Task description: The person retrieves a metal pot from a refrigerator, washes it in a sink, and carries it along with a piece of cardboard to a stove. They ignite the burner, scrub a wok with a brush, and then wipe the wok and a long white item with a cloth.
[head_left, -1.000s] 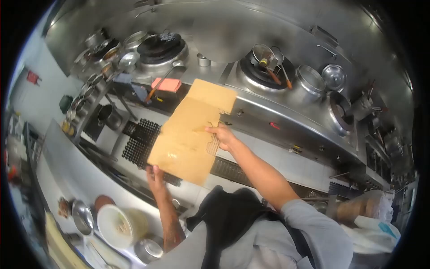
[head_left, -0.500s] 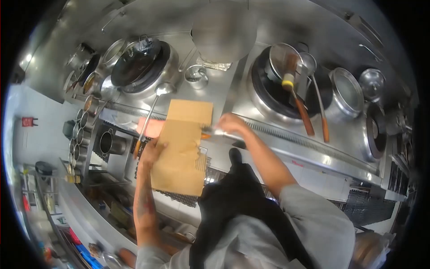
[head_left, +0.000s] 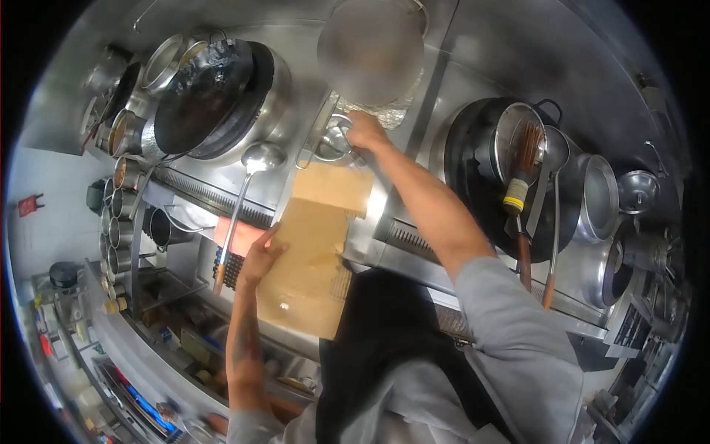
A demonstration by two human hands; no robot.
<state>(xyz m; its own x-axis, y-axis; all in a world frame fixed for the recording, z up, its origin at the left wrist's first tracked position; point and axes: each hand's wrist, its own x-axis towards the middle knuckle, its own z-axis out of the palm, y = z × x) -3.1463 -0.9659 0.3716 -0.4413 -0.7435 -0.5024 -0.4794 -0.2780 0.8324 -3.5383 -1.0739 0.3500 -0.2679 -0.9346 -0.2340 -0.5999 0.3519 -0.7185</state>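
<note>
A long piece of brown cardboard [head_left: 307,244] with a torn right edge lies across the front edge of the steel counter. My left hand [head_left: 260,259] grips its left side, thumb on top. My right hand [head_left: 365,133] reaches past the far end of the cardboard to a small metal container [head_left: 334,142] and touches its right side. Its fingers are bent, and what they hold, if anything, is too small to tell. Left of the cardboard, a ladle [head_left: 262,157] with a wooden handle lies over the counter edge, above a pink cloth [head_left: 231,235].
A black wok [head_left: 203,96] rests tilted on the left burner. On the right, another wok [head_left: 473,200] holds a strainer [head_left: 510,133], a brush [head_left: 518,191] and a second ladle [head_left: 555,148]. Metal pots [head_left: 120,233] stand at the left.
My right hand has moved forward from beside the cardboard's torn edge to the small metal container. The view has shifted. My left hand still grips the cardboard.
</note>
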